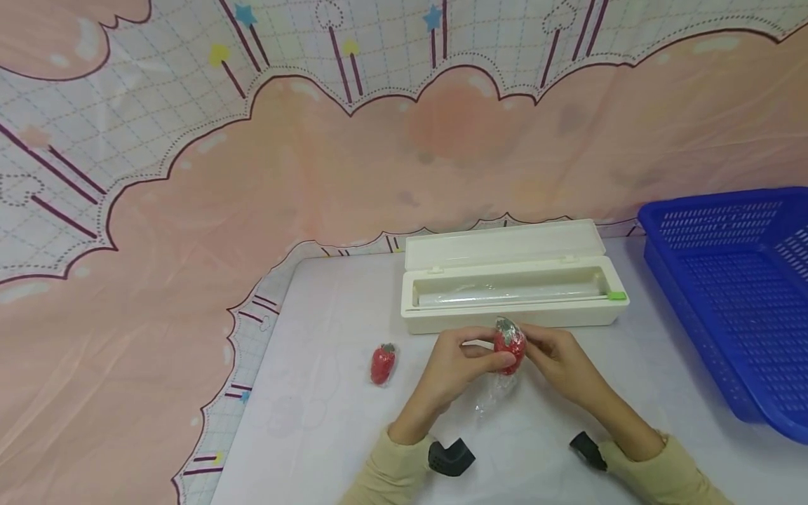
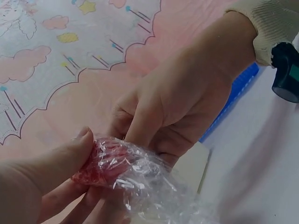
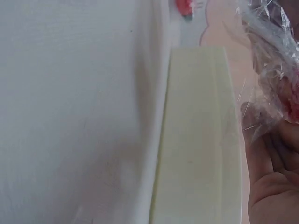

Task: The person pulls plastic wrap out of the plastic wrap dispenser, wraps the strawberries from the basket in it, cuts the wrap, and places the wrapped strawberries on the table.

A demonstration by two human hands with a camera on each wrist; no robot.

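Observation:
A red strawberry (image 1: 508, 346) with a green top is wrapped in clear cling film (image 2: 154, 182), whose loose end trails below it. My left hand (image 1: 459, 361) pinches the strawberry from the left, thumb across its front. From the other side, my right hand (image 1: 560, 358) grips its right edge with curled fingers; their tips are partly hidden behind the fruit. Loose film bunches by the fingers in the right wrist view. Farther left on the table lies a second film-wrapped strawberry (image 1: 382, 364), apart from both hands.
Just behind the hands stands a white cling film box (image 1: 514, 319), lid raised, with a clear roll inside and a green slider (image 1: 616, 296) at its right end. A blue plastic basket (image 1: 701, 351) sits at the right. Patterned cloth (image 1: 353, 175) hangs behind the white table (image 1: 303, 435).

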